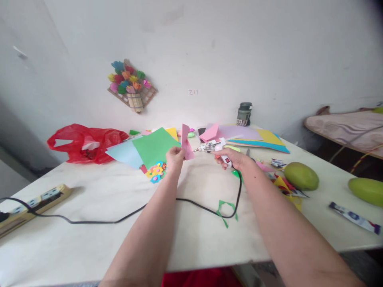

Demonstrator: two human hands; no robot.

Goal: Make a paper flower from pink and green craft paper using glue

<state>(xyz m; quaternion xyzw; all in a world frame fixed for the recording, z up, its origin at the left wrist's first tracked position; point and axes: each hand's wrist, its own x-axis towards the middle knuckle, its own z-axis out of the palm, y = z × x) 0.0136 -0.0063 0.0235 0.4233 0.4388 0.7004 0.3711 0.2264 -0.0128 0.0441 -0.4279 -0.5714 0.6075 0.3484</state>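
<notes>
Folded pink paper [186,143] stands upright in my left hand [175,158], pinched at its lower left edge. My right hand [231,156] is closed around a white hot glue gun [226,160] with a red switch. Its metal nozzle points left, at or very near the lower part of the pink paper; whether they touch I cannot tell. A black cord [240,187] runs from the handle across the table to the power strip [36,207]. Below my left hand lie several small paper flowers [156,172] in yellow and blue.
Green [157,147] and light blue sheets lie left, beside a red plastic bag [86,145]. Behind my right hand are coloured sheets [254,135] and a dark bottle [244,114]. Green scraps [223,217] lie in front. Green fruits [301,176] and a tube [354,217] are right.
</notes>
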